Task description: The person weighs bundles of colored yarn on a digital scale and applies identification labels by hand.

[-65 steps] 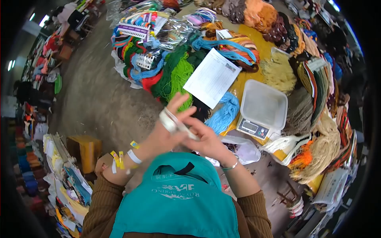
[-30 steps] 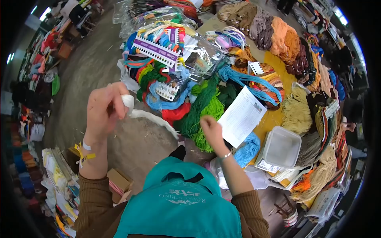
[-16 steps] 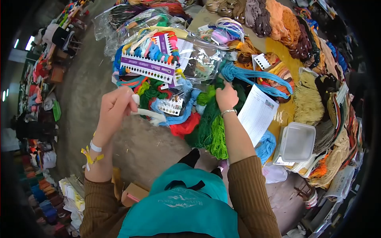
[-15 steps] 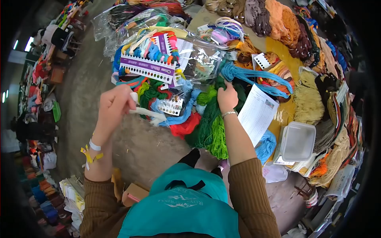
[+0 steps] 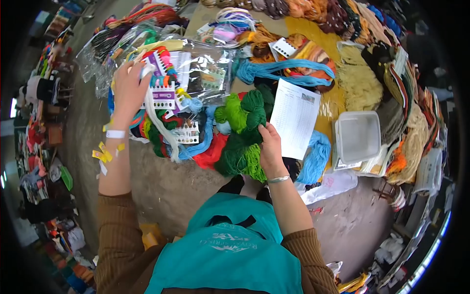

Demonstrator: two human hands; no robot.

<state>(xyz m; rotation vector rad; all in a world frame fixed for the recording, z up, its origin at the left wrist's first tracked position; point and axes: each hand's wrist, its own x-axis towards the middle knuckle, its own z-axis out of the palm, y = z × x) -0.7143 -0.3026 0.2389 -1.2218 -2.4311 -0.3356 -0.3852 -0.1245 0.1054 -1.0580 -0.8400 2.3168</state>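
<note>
A white yarn strand (image 5: 159,122) hangs from my left hand (image 5: 131,90), whose fingers are closed on its upper end above the purple-and-white thread card (image 5: 163,97). The strand trails down over coloured skeins and a second card with holes (image 5: 187,133). My right hand (image 5: 270,147) pinches the edge of a dark green skein (image 5: 253,110). Bright green yarn (image 5: 231,113) lies left of that skein, and red yarn (image 5: 211,153) lies lower down. Just right of my right hand is a printed sheet (image 5: 294,117).
Light blue skeins (image 5: 289,73) lie beyond the sheet. A clear plastic box (image 5: 358,137) stands at the right, beside beige yarn (image 5: 360,81). Plastic bags (image 5: 208,68) cover part of the pile. More skeins line the far and right edges.
My left hand has moved up and left over the cards, with the white strand now stretched out below it. My right hand has come lower, and the dark green skein shows raised beside it.
</note>
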